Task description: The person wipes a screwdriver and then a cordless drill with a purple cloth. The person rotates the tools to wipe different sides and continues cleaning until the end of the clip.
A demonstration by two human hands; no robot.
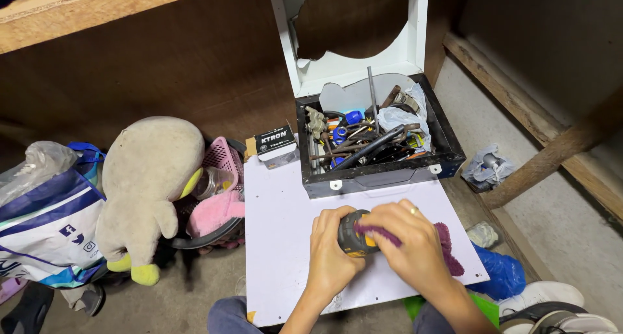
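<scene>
Two hands meet over a pale board [285, 243] lying flat in front of the person. Left hand [331, 253]: fingers curled closed around a dark tool with yellow trim [354, 237], gripping it from the left, tool resting just above the board near its middle. Right hand [405, 240]: fingers bent and pressed down on a maroon cloth [448, 246], which lies against the tool's right end and trails off toward the board's right edge; a ring shows on one finger. Black metal toolbox [383, 175] sits touching the board's far edge, its white lid [354, 32] raised upright with a large broken hole in it. Inside: tangled rusty hand tools, blue-handled pieces, a long metal rod standing on end, and a crumpled clear plastic bag; contents fill it to the rim. Small black-and-white carton [276, 146] stands at the board's far left corner, just beside the box. Left of the board: grey plush toy [152, 178] leaning on a pink basket [224, 159]. Bare board remains to the left and near side of the hands; a blue bag [496, 275] lies past the right edge.
</scene>
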